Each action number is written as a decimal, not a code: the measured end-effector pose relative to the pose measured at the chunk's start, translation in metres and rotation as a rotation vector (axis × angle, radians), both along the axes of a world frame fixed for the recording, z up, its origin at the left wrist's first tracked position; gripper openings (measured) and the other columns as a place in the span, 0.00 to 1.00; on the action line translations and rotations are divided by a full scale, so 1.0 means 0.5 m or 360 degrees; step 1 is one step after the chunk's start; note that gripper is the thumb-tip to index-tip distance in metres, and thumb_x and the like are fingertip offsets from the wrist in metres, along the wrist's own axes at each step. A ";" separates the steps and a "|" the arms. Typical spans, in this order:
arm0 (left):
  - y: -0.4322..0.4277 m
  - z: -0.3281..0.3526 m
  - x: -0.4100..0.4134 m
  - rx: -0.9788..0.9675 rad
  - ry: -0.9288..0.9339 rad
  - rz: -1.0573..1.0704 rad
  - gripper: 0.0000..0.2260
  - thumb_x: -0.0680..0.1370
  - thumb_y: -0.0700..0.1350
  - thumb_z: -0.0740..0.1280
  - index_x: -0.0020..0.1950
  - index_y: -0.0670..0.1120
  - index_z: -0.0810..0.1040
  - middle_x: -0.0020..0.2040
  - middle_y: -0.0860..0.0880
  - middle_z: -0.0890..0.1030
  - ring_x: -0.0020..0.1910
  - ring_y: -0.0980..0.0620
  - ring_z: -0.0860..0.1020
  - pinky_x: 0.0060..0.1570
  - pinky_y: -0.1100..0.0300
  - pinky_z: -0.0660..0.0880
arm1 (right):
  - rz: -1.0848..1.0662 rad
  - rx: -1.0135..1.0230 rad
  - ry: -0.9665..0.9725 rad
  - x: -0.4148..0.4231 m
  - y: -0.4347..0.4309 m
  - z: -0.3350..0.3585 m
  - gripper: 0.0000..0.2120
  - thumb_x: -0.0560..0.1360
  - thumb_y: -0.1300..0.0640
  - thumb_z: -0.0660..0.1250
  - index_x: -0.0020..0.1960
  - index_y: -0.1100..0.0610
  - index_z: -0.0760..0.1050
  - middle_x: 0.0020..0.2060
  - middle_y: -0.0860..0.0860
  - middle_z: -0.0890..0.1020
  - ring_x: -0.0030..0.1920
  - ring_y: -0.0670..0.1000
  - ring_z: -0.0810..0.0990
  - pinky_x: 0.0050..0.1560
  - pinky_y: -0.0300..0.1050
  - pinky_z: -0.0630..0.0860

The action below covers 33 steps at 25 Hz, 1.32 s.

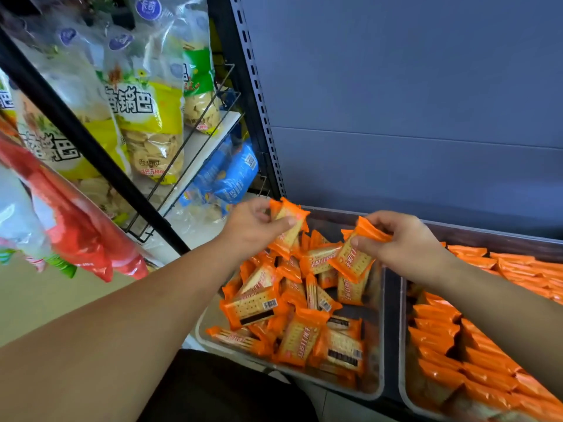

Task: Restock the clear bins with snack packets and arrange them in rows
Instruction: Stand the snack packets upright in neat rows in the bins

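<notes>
Orange cracker packets (256, 306) lie jumbled in the clear bin (379, 376) beneath your hands. Your left hand (253, 229) pinches a packet (288, 239) above the bin's far-left corner. Your right hand (405, 242) grips a second packet (353, 260) over its far side. Just right, the neighbouring bin (403, 391) holds packets in rows.

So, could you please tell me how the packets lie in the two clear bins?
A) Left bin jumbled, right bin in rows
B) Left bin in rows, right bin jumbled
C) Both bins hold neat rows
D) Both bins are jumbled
A: the packets in the left bin lie heaped at all angles, while those in the right bin stand on edge in rows.
</notes>
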State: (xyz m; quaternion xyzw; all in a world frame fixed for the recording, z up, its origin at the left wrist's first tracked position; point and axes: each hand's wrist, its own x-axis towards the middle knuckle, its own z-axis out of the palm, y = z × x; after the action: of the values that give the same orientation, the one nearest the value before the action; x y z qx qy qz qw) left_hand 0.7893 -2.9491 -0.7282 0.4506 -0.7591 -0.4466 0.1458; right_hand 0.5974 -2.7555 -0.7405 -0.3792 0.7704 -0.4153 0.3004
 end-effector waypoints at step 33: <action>0.101 -0.128 -0.107 -0.0468 -0.1435 -0.1894 0.27 0.79 0.64 0.68 0.76 0.55 0.71 0.72 0.51 0.75 0.71 0.46 0.73 0.68 0.49 0.73 | 0.0455 0.0468 0.0765 -0.017 0.026 -0.056 0.20 0.78 0.43 0.71 0.70 0.40 0.75 0.64 0.49 0.78 0.65 0.51 0.78 0.63 0.49 0.78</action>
State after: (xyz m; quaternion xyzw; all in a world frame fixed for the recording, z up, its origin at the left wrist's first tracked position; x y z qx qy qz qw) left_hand 0.7360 -2.8988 -0.7923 0.0801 -0.9118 -0.1170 -0.3853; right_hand 0.5887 -2.7427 -0.7687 -0.5235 0.8100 -0.1514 0.2167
